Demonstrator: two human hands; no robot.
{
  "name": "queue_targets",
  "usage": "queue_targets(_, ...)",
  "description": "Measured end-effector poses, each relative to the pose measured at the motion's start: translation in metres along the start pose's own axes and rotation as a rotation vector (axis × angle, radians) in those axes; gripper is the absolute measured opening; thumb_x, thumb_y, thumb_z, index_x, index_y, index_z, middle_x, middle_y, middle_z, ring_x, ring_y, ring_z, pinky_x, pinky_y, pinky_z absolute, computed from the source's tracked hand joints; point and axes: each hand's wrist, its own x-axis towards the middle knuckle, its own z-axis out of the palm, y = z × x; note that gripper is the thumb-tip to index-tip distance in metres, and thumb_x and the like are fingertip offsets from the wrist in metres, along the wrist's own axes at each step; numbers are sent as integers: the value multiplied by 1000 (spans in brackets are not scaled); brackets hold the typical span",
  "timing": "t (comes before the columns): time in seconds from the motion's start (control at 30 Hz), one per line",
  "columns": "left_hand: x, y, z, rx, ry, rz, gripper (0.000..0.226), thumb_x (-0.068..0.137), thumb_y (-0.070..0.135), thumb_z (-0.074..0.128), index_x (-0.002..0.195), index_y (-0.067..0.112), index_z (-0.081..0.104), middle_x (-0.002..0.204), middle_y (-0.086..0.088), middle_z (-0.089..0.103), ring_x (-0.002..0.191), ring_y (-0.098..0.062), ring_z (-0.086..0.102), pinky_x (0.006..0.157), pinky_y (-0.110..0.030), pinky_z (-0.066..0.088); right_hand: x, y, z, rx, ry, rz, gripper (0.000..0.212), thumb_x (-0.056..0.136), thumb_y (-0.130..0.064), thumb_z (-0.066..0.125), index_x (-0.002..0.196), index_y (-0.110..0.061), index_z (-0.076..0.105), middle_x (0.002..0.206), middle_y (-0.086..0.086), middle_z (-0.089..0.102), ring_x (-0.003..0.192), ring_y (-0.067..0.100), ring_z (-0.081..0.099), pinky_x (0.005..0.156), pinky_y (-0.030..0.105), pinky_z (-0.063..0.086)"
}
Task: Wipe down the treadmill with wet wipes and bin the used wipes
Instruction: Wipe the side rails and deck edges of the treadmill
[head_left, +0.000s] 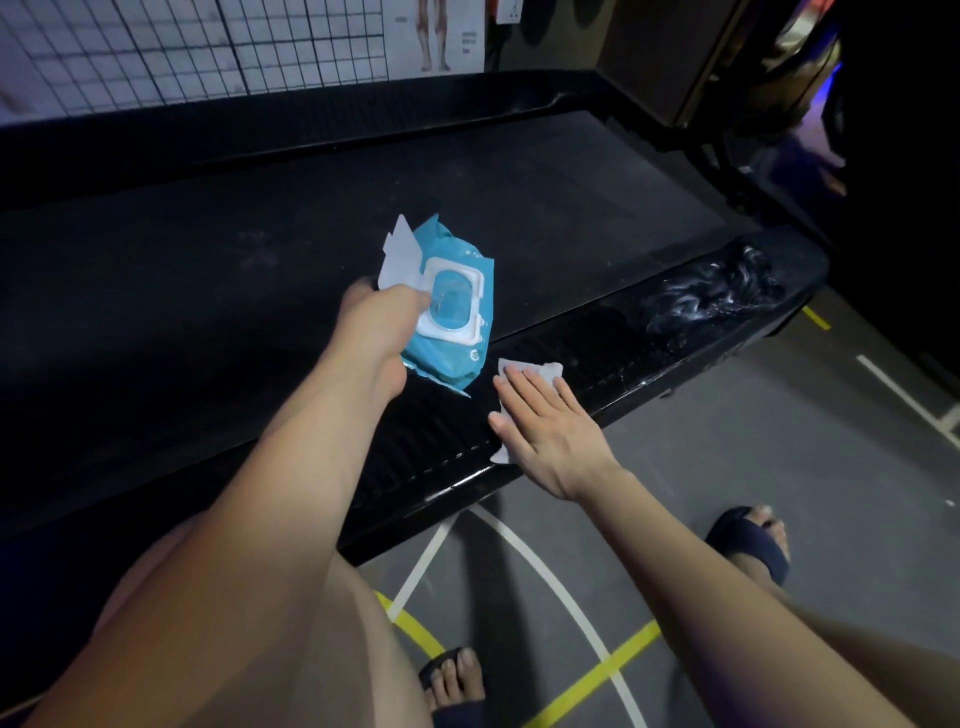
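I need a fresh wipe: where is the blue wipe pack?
Head view, centre: the blue wipe pack is at the near edge of the treadmill belt, gripped by the left hand, left of the wipe under the right hand.

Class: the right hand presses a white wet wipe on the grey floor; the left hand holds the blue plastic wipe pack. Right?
No. Head view: the right hand presses the white wet wipe on the treadmill's black side rail; the left hand holds the blue plastic wipe pack.
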Motion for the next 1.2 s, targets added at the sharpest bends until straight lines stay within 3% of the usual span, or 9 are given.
queue_targets(0.2,1,0,-3,-8,-4,6,42,97,2,66,137,13,62,115,-4,74,92,-17,73,51,-21,56,-55,15,7,-90,25,-85,76,104,-64,11,161,-16,0,169,0,-5,154,9,-13,127,37,3)
queue_targets(0.37,6,-6,2,10,-40,15,40,97,2,67,135,14,64,112,-2,75,90,-16,74,53,-21,56,-29,33,2,-54,58,192,78,103,-61,5,161,-11,-4,168,4,-11,154,16,-13,126,34,-7)
queue_targets(0.57,16,-13,6,23,-26,38,36,93,1,68,127,15,69,109,-3,78,93,-21,76,72,-31,61,61,31,-10,-13,-89,415,82,102,-61,7,158,-2,-9,166,15,-15,154,26,-17,124,42,-14)
queue_targets(0.83,17,-15,6,30,-48,54,36,96,1,67,129,16,67,109,-4,76,97,-23,75,73,-33,60,33,-3,-3,28,-63,57,69,107,-53,8,161,-12,-2,169,3,-8,154,15,-14,124,34,-12)
queue_targets(0.97,12,-22,7,39,-58,56,36,97,2,68,129,18,67,110,-2,75,101,-24,74,76,-34,59,-1,22,3,36,78,131,72,105,-55,6,162,-12,3,169,0,-2,155,14,-9,123,32,-12)
queue_targets(1.1,5,-31,8,25,-65,86,36,98,4,68,130,22,67,112,0,76,101,-22,74,78,-35,60,-4,86,-6,39,111,261,100,84,-70,-24,161,-11,-3,169,2,-8,155,17,-13,126,40,-8)
queue_targets(1.2,5,-37,13,-10,-62,105,39,98,6,70,132,23,67,114,-1,77,102,-24,76,86,-41,62,14,133,-19,-20,71,342,91,88,-61,-18,161,-10,1,169,3,-6,155,19,-11,124,40,-12)
